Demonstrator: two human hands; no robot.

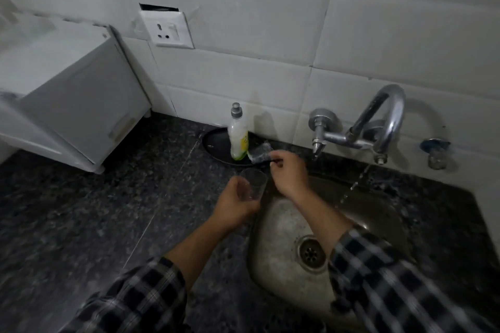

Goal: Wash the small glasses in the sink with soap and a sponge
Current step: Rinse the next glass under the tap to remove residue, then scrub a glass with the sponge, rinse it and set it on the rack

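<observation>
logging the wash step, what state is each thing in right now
glass: empty, held in left hand
tap: running, thin stream
soap bottle: upright, cap on, on black tray
sponge: beside the bottle, right hand at its edge, grip unclear
sink: drain unplugged

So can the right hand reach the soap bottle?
Probably yes. The right hand is close beside the soap bottle. Only the see-through scrubber lies between them, and the hand seems to be pinching it, so it may have to drop that first.
</observation>
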